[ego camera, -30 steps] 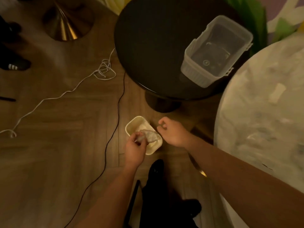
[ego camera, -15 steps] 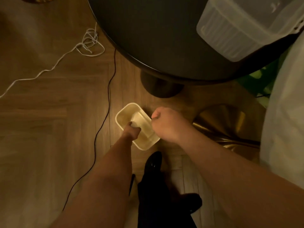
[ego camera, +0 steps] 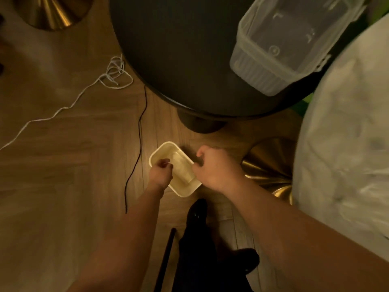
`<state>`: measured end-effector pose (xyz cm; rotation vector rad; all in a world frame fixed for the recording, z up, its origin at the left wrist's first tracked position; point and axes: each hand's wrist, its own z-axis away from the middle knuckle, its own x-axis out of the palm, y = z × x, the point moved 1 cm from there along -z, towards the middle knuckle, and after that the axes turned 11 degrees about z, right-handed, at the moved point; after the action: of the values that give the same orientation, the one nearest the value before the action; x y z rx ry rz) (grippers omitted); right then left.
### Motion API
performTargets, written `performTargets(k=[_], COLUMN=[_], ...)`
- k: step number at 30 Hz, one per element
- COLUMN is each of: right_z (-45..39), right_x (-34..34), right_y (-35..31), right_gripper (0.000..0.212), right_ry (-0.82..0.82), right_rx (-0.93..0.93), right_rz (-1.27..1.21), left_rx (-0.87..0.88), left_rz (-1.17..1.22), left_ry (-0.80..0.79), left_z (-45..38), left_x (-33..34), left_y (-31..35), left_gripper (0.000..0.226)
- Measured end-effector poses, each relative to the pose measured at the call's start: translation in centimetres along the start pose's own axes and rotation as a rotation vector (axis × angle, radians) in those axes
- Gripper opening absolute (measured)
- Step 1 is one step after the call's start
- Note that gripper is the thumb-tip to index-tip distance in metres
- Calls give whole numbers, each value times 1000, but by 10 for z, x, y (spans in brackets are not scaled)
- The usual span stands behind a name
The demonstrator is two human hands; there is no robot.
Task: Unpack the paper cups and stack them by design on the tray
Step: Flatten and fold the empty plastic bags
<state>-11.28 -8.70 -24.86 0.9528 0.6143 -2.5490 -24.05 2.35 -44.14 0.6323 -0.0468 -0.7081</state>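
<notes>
A small cream rectangular container (ego camera: 163, 148) sits on the wooden floor below the black round table (ego camera: 179, 49). A pale crumpled wrapper (ego camera: 182, 168) lies inside it. My left hand (ego camera: 160, 172) is at the container's near-left rim with its fingers curled over the edge. My right hand (ego camera: 214, 167) is at the right rim, fingers curled and hooked on the edge. A clear plastic box (ego camera: 280, 45) stands open on the black table at the upper right.
A white marbled table (ego camera: 345, 144) fills the right side, with its gold base (ego camera: 267, 167) next to my right hand. A black cable (ego camera: 139, 133) and a white cord (ego camera: 63, 108) run across the floor on the left. My dark shoe (ego camera: 196, 213) is just behind the container.
My left hand carried the crumpled wrapper into the container and left it there; it now sits at the rim. My right hand moved onto the right rim. The view shifted closer.
</notes>
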Motion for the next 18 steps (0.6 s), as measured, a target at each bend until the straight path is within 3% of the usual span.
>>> performTargets(k=[3, 7, 10, 12, 14, 16, 18], right_z=[36, 108, 163, 191, 208, 210, 202], right_x=[-25, -72, -104, -121, -134, -142, -146], right_y=[-5, 6, 35, 64, 94, 124, 148], right_gripper=[29, 17, 10, 11, 13, 13, 17], right_ry=[139, 353, 610, 819, 927, 943, 858], right_rx=[-36, -119, -114, -18, 137, 281, 386], right_rz=[-91, -266, -368, -392, -445, -493, -485], left_rx=[134, 337, 406, 451, 556, 681, 754], left_rz=[46, 77, 79, 49, -2, -51, -168], left_ry=[-12, -22, -116, -189, -256, -309, -370], left_z=[54, 143, 212, 255, 290, 318, 333], left_x=[-8, -3, 13, 31, 52, 78, 110], left_y=[21, 66, 96, 120, 145, 171, 190], left_gripper=[12, 17, 18, 17, 16, 14, 13])
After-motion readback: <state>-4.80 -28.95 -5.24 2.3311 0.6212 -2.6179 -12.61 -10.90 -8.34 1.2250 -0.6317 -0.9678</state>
